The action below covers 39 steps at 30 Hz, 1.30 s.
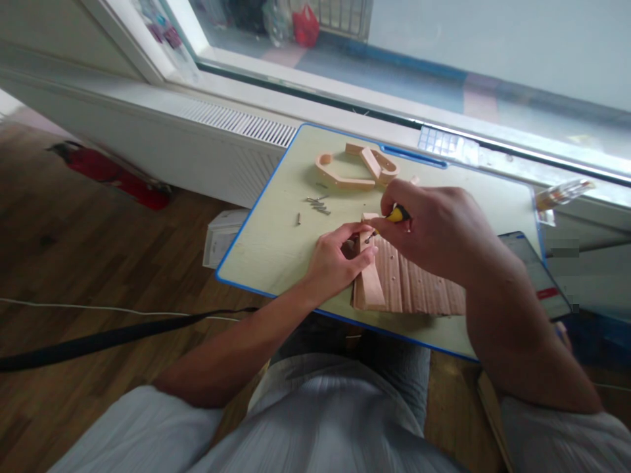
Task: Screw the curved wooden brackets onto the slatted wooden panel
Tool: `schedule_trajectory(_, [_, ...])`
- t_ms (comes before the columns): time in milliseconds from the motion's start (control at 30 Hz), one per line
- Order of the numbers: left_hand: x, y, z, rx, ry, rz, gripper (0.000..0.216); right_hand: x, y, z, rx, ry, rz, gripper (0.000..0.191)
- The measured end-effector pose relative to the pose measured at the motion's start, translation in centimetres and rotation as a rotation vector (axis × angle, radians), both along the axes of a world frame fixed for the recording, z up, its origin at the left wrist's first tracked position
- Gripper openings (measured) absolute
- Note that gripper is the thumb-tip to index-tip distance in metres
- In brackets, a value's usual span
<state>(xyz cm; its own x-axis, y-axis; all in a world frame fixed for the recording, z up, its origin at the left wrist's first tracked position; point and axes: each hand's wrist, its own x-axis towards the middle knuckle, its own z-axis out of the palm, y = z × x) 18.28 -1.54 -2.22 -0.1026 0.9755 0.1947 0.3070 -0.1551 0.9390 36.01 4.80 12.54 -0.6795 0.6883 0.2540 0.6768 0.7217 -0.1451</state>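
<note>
A screwdriver point(397, 214) with a yellow and black handle is in my right hand point(444, 226), its fingers wrapped round the handle. The shaft slants down left to a dark hole or screw head in a pale wooden strip point(371, 288). My left hand point(336, 257) pinches this strip between thumb and fingers, close to the screwdriver's tip. Beneath and to the right of the strip lies a ribbed brown board point(419, 282), partly hidden by my right arm. Several screws point(319, 206) lie on the tabletop beyond my left hand.
Curved wooden pieces point(345, 182) lie at the back of the blue-edged table point(266, 243). A tablet point(535, 276) is at the right edge, near a clear container point(564, 195). Window and radiator point(236, 125) stand behind. A red fire extinguisher point(113, 174) lies at left.
</note>
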Motion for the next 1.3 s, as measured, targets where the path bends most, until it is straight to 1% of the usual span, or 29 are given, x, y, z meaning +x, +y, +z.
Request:
schedule_trajectory(67, [0.0,0.0,0.0,0.003,0.019,0.009,0.037,0.2,0.0,0.1,-0.03,0.001,0.01,0.013])
schedule_trajectory(133, [0.0,0.0,0.0,0.015,0.033,0.006,0.036,0.5,0.2,0.2,-0.077,0.022,0.058,0.014])
schedule_trajectory(200, [0.0,0.0,-0.1,0.027,0.037,0.001,0.036,0.8,0.3,0.3,-0.125,0.045,0.108,0.018])
schedule_trajectory(300, [0.0,0.1,-0.2,0.034,0.037,-0.003,0.035,1.0,0.4,0.3,-0.166,0.076,0.126,0.026])
schedule_trajectory(367, [0.0,0.1,-0.3,0.039,0.042,-0.008,0.035,1.0,0.5,0.3,-0.163,0.096,0.125,0.025])
schedule_trajectory(467, [0.0,0.1,-0.4,0.057,0.054,-0.018,0.035,0.8,0.7,0.1,-0.131,0.104,0.102,0.018])
schedule_trajectory(633, [0.0,-0.1,0.1,0.078,0.118,-0.025,0.033,0.5,0.7,-0.1,-0.114,0.076,0.038,0.014])
schedule_trajectory(733, [0.0,-0.3,0.5,0.087,0.147,-0.03,0.03,0.5,0.6,-0.1,-0.147,0.096,0.069,0.015])
schedule_trajectory(833, [-0.1,-0.4,0.7,0.078,0.153,-0.042,0.032,0.6,0.5,0.1,-0.175,0.104,0.128,0.023])
schedule_trajectory(933, [-0.1,-0.3,0.6,0.062,0.155,-0.044,0.033,0.6,0.3,0.3,-0.189,0.109,0.14,0.024])
schedule_trajectory(1100, [-0.2,-0.1,0.1,0.066,0.164,-0.042,0.033,0.6,0.3,0.5,-0.171,0.126,0.114,0.018])
schedule_trajectory(1233, [-0.3,-0.1,-0.1,0.072,0.178,-0.068,0.035,0.1,0.5,-0.1,-0.14,0.139,0.058,0.007])
schedule_trajectory(1300, [-0.4,0.0,0.0,0.061,0.176,-0.095,0.035,-0.1,0.7,-0.5,-0.143,0.158,0.015,0.008])
